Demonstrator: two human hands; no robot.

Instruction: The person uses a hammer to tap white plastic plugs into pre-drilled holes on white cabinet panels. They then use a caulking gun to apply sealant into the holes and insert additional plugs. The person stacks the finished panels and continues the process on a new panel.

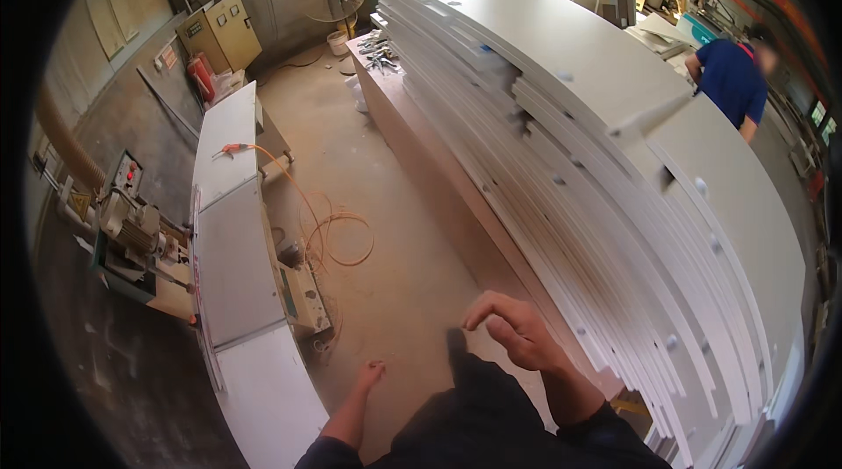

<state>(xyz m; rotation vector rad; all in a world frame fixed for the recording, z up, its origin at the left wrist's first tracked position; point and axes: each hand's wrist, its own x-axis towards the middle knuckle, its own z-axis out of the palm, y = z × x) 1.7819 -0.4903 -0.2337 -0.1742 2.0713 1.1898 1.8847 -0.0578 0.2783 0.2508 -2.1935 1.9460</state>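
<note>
Left hand (373, 373), grip unclear, hangs near the long white desk's (235, 263) edge; right hand (513, 330), half-open, beside stacked flat white panels (561, 215).

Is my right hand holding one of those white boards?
No, the right hand is curled with no board in it, left of the stacked white boards.

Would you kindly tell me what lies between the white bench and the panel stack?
In the head view, an orange hose lies coiled on the floor, nearer the bench than the panel stack; the left hand and right hand show above that floor.
</note>
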